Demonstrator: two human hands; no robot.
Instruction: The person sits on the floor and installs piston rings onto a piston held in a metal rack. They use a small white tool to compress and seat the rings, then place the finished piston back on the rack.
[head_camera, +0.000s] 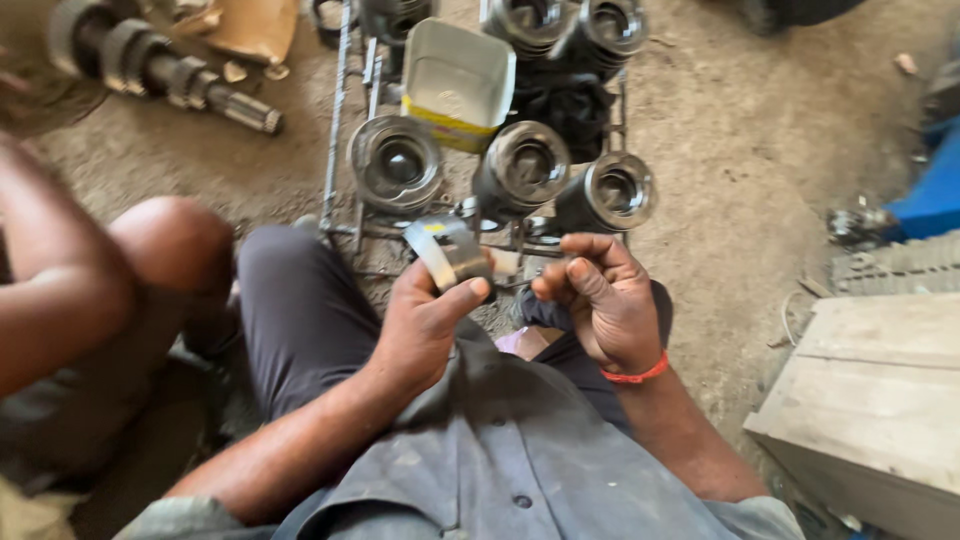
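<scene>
Nearest the camera is the person's grey buttoned shirt (500, 470), and both forearms rise out of it toward the middle of the scene. The left hand (425, 325) has its fingers wrapped round a curved metal half-shell (447, 252), thumb pressed over the near edge, the shiny strip arching up and away from the palm. Just to the right, the right hand (600, 300) curls loosely, fingers bent in toward the palm and thumb tucked close; whether anything small sits inside that curl cannot be told. An orange band (637, 375) circles that wrist. The two hands hang near each other, not touching, above the lap.

Off to the left a second person's bare knee (172, 240) and arm (55, 300) come into the frame. On the right, a pale wooden box (880, 400) stands on the dirt floor (740, 130).

Just beyond the hands, a thin metal rack (338, 120) lies on the floor and carries three pistons in a row: left piston (395, 162), middle piston (525, 165), right piston (612, 192), open crowns facing the camera. Behind them leans a white rectangular tin (458, 75) with a yellow edge, and farther back more pistons (570, 22) sit at the top of the rack. Far left, a splined steel shaft (160, 65) rests on the ground.
</scene>
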